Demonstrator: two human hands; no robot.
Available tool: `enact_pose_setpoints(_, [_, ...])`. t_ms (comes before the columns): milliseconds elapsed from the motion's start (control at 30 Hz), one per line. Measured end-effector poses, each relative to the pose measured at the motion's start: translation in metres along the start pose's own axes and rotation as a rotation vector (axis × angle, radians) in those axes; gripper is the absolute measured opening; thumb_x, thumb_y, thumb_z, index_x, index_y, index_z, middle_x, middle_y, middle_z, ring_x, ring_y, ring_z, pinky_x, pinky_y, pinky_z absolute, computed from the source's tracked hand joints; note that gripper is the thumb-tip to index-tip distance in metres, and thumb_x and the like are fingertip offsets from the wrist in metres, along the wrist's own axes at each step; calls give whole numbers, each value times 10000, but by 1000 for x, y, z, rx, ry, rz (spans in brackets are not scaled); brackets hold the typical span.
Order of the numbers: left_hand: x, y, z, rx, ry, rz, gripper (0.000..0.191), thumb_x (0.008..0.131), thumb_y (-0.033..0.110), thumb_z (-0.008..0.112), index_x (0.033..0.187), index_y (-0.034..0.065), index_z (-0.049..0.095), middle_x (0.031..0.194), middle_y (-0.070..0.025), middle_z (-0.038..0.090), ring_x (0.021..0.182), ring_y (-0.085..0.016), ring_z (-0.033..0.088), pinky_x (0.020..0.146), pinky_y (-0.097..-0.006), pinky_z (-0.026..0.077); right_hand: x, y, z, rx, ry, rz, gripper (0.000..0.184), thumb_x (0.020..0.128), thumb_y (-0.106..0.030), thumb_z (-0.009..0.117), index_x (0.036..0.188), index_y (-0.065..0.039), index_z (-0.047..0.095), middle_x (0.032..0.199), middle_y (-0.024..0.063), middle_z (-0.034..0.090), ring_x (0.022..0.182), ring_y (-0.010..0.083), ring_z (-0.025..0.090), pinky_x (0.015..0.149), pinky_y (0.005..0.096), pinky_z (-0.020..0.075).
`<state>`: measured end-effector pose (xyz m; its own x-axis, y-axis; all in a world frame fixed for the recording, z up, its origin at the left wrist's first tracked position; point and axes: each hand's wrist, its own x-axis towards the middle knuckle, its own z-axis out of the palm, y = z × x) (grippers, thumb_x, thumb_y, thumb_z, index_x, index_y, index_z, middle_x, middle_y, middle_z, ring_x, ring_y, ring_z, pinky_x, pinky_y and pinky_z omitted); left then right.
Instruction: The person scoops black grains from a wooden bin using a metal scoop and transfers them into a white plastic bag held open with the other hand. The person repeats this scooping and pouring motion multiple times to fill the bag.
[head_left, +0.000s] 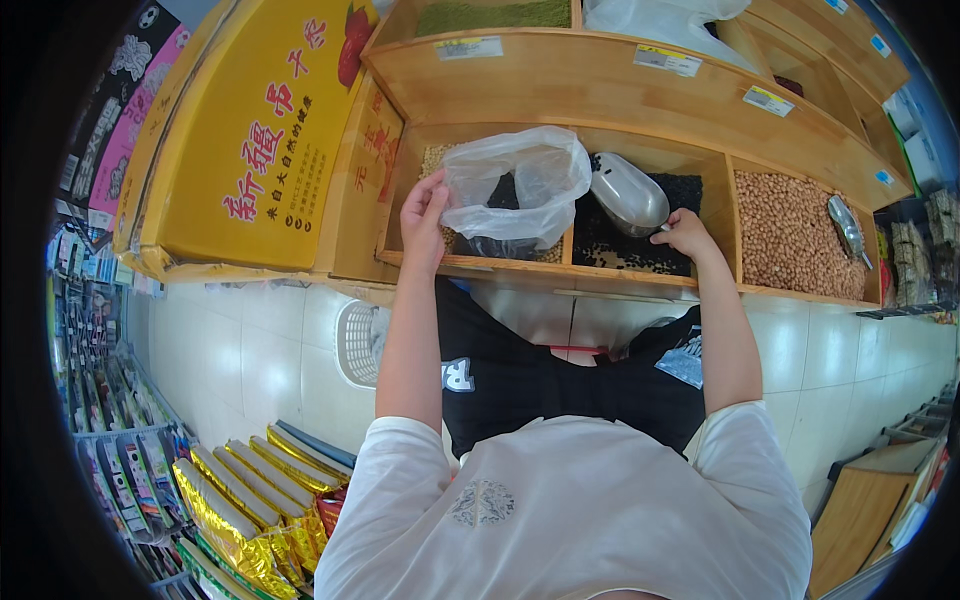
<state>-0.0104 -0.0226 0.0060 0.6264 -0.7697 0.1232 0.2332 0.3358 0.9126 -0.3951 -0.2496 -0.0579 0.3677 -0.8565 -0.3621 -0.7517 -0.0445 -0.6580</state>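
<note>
My left hand (426, 217) grips the rim of a clear plastic bag (517, 217), which stands wide open over a bin of pale beans (433, 161). Black beans lie inside the bag. My right hand (684, 234) holds the handle end of a metal scoop (630, 193) in the neighbouring wooden compartment. The scoop's mouth points left towards the bag, with a few black beans at its lip. Under it are black beans (679, 193), thinly scattered near the front where the wooden bottom shows.
Right of the black beans is a bin of brown-pink peanuts (795, 232) with another metal scoop (847, 225). A yellow cardboard box (255, 135) stands on the left. Behind rises a wooden tier (555, 82) of bins. A white basket (358, 343) is on the floor.
</note>
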Motion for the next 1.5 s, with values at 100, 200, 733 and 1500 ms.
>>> enact_pose_setpoints(100, [0, 0, 1, -1, 4, -9, 280, 910, 95, 633, 1179, 20, 614, 949, 1, 629, 855, -69, 562, 784, -207, 448, 0, -1, -1, 7, 25, -23, 415, 575, -102, 867, 842, -26, 559, 732, 36, 584, 673, 142, 572, 623, 294, 499])
enact_pose_setpoints(200, [0, -1, -1, -9, -2, -9, 279, 909, 96, 635, 1177, 19, 614, 946, 1, 628, 855, -68, 562, 781, -207, 449, -1, 0, -2, 96, 96, -82, 420, 566, -138, 871, 807, -18, 549, 762, 67, 589, 707, 186, 549, 690, 317, 480])
enact_pose_setpoints(733, [0, -2, -5, -7, -55, 16, 282, 903, 86, 637, 1175, 23, 606, 996, -13, 631, 906, -89, 578, 801, -228, 464, -105, -151, -95, 173, 252, -530, 268, 705, -48, 783, 878, -34, 579, 786, 19, 619, 721, 125, 602, 673, 253, 484])
enact_pose_setpoints(1500, [-1, 2, -2, 34, -80, 24, 294, 901, 100, 638, 1181, 20, 604, 1038, -30, 639, 914, -94, 582, 808, -243, 468, -162, -179, -128, -570, 428, -332, 288, 660, -60, 756, 905, -70, 603, 845, 94, 670, 844, 279, 647, 727, 387, 500])
